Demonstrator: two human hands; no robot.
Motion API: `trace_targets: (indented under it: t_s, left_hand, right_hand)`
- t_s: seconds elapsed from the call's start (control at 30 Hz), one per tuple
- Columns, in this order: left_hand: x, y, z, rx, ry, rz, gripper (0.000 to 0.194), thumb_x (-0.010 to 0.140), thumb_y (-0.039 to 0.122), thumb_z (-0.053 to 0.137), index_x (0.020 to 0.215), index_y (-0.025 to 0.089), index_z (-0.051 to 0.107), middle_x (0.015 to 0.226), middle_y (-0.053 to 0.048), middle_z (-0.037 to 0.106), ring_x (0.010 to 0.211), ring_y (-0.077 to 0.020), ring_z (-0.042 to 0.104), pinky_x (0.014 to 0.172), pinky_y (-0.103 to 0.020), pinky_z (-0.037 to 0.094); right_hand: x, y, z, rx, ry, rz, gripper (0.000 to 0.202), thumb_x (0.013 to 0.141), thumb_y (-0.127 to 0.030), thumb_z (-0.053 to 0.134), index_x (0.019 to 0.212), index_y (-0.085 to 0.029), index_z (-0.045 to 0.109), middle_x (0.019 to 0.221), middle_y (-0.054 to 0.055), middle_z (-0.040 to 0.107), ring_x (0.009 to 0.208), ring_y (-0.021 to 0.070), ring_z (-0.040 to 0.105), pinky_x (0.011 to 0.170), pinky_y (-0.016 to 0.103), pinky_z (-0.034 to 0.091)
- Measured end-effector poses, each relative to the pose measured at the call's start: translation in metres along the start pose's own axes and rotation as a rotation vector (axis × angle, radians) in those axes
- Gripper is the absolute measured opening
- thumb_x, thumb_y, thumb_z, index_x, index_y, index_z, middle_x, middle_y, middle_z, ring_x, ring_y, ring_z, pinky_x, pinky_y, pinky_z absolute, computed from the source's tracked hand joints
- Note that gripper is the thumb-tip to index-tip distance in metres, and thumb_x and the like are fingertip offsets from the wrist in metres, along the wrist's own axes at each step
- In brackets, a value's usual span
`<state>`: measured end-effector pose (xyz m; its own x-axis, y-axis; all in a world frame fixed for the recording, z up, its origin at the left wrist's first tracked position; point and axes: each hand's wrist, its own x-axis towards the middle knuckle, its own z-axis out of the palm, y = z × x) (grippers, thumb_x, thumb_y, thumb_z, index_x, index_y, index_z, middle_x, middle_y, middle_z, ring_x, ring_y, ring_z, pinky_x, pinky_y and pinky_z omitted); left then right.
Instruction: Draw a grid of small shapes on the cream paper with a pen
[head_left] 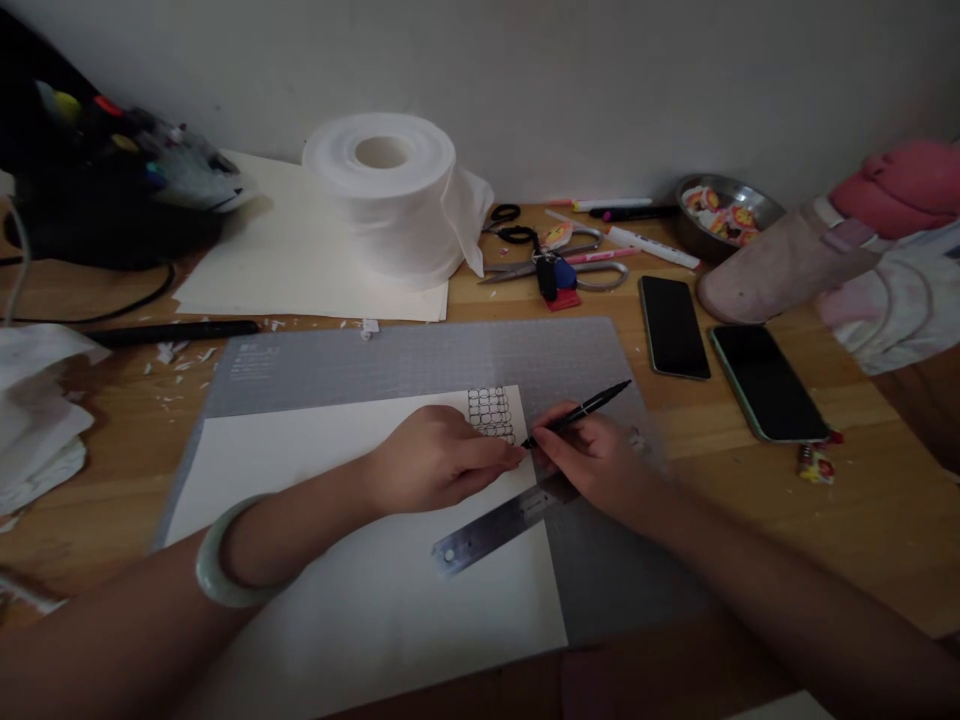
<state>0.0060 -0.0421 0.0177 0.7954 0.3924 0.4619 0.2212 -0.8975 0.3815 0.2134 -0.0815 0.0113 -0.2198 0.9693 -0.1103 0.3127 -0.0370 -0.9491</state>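
My right hand [600, 460] grips a slim black pen [589, 405], its lower end angled toward the drawing paper's right edge. My left hand [439, 460] is closed over the white paper [360, 590], fingertips right at the pen's lower end; whether they pinch anything is hidden. A grid of small rounded black outlines [491, 408] fills the paper's top right corner, partly covered by my left hand. Below my hands, a metal ruler [487, 535] slants across the paper's edge, its right end hidden by my right hand. The paper rests on a grey cutting mat [420, 350].
Behind the mat stand a tissue roll [382, 210] on paper sheets [247, 270], scissors [600, 275], markers [652, 245] and a metal bowl [690, 225] of wrapped sweets. Two phones [673, 325] and a pink-lidded bottle [795, 250] are at right. Crumpled tissue [37, 410] lies left.
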Motion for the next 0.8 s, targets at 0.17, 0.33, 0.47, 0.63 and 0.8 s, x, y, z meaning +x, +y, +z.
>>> trace_targets:
  t_s: [0.17, 0.33, 0.47, 0.63, 0.8]
  left_hand:
    - [0.001, 0.0, 0.0, 0.006, 0.004, 0.021, 0.024, 0.095, 0.023, 0.042, 0.091, 0.017, 0.065, 0.056, 0.002, 0.063, 0.046, -0.0104, 0.054, 0.046, -0.024, 0.036]
    - [0.001, 0.0, -0.001, 0.031, 0.0, 0.024, 0.026, 0.095, 0.024, 0.041, 0.092, 0.018, 0.066, 0.058, 0.001, 0.065, 0.047, -0.0114, 0.056, 0.047, -0.025, 0.036]
    - [0.0, 0.0, 0.0, 0.037, 0.001, 0.031, 0.026, 0.095, 0.025, 0.041, 0.092, 0.017, 0.066, 0.058, 0.001, 0.065, 0.047, -0.0118, 0.056, 0.047, -0.026, 0.035]
    - [0.001, -0.001, 0.0, 0.048, 0.001, 0.048, 0.028, 0.097, 0.026, 0.039, 0.094, 0.017, 0.066, 0.057, 0.001, 0.064, 0.047, -0.011, 0.055, 0.047, -0.026, 0.035]
    - [0.0, -0.001, -0.002, 0.048, -0.016, 0.045, 0.024, 0.095, 0.024, 0.041, 0.097, 0.018, 0.064, 0.059, 0.002, 0.065, 0.049, -0.0105, 0.057, 0.048, -0.025, 0.036]
  right_hand:
    - [-0.001, -0.002, 0.0, -0.016, 0.01, -0.028, 0.013, 0.083, -0.029, 0.052, 0.075, -0.02, 0.056, 0.061, -0.002, 0.053, 0.056, 0.0115, 0.053, 0.051, 0.023, 0.045]
    - [-0.003, -0.005, -0.001, -0.045, 0.0, -0.034, 0.013, 0.083, -0.028, 0.052, 0.074, -0.02, 0.055, 0.06, -0.003, 0.051, 0.053, 0.0107, 0.051, 0.048, 0.022, 0.042]
    - [-0.005, -0.005, 0.0, -0.002, 0.005, -0.008, 0.013, 0.082, -0.03, 0.054, 0.074, -0.02, 0.055, 0.06, -0.002, 0.053, 0.052, 0.0107, 0.053, 0.047, 0.021, 0.044]
    - [-0.013, -0.002, -0.008, 0.094, 0.272, -0.153, 0.012, 0.083, -0.026, 0.051, 0.072, -0.022, 0.051, 0.06, -0.002, 0.055, 0.051, 0.012, 0.057, 0.047, 0.024, 0.048]
    - [-0.021, -0.006, -0.009, -0.311, 0.077, -0.747, 0.014, 0.077, -0.012, 0.053, 0.085, -0.023, 0.056, 0.065, 0.0, 0.064, 0.057, 0.0127, 0.062, 0.052, 0.024, 0.049]
